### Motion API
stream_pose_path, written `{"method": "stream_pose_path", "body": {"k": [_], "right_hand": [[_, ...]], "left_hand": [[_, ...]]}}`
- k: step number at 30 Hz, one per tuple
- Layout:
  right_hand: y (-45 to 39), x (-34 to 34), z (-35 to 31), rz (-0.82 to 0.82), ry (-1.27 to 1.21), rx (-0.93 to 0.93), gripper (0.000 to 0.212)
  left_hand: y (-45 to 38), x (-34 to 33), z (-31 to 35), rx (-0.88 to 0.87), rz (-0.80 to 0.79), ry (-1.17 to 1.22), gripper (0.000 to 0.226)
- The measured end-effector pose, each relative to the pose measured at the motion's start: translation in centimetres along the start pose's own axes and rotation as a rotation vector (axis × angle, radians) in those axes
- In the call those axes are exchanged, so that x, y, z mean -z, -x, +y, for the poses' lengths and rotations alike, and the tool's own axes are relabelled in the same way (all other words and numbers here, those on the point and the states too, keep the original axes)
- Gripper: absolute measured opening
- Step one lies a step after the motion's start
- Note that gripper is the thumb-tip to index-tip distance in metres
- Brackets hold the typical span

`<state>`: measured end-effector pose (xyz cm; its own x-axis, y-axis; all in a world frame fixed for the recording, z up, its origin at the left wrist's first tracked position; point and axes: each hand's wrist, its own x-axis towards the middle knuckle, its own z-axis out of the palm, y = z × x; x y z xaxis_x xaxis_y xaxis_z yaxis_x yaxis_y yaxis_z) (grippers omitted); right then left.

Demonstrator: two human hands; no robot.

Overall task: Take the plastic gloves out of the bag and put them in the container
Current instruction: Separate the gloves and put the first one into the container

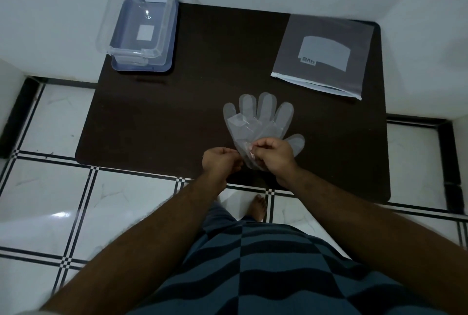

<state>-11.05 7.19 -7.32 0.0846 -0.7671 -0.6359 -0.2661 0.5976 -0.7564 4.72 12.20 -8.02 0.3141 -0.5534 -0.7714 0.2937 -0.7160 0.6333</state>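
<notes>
Hands: right hand [272, 154] and left hand [221, 160] pinch shut on the cuff of thin translucent plastic gloves [260, 122].
Gloves: fanned on the dark table [152, 112], outside the grey bag [321, 54].
Technique: gather loosely before carrying to the clear plastic container [141, 26].

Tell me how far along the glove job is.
Done: the gloves are out of the bag, which lies flat at the table's far right. In hand: the left hand and right hand both pinch the gloves' cuff end near the table's front edge. Left: carrying them to the open container at the far left, which looks empty.
</notes>
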Motion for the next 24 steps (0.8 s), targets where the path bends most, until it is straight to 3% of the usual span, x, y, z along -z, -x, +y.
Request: {"method": "stream_pose_path", "body": {"k": [4,9,11,14,24], "right_hand": [[0.1,0.5,-0.1,0.009,0.024,-0.023,0.018],[0.1,1.2,-0.3,0.046,0.001,-0.01,0.017],[0.0,1.5,-0.4,0.049,-0.019,-0.004,0.016],[0.5,2.0,-1.1,0.075,-0.003,0.053,0.016],[1.5,4.2,-4.5,0.15,0.038,0.209,0.017]], "left_hand": [[0.2,-0.2,0.0,-0.198,0.089,-0.185,0.003],[0.7,0.9,-0.3,-0.907,0.08,-0.879,0.029],[0.4,1.2,-0.5,-1.04,0.028,-1.105,0.03],[0.0,1.3,-0.8,-0.989,-0.081,-1.344,0.029],[0.0,0.7,0.4,-0.91,-0.158,-1.516,0.028]]}}
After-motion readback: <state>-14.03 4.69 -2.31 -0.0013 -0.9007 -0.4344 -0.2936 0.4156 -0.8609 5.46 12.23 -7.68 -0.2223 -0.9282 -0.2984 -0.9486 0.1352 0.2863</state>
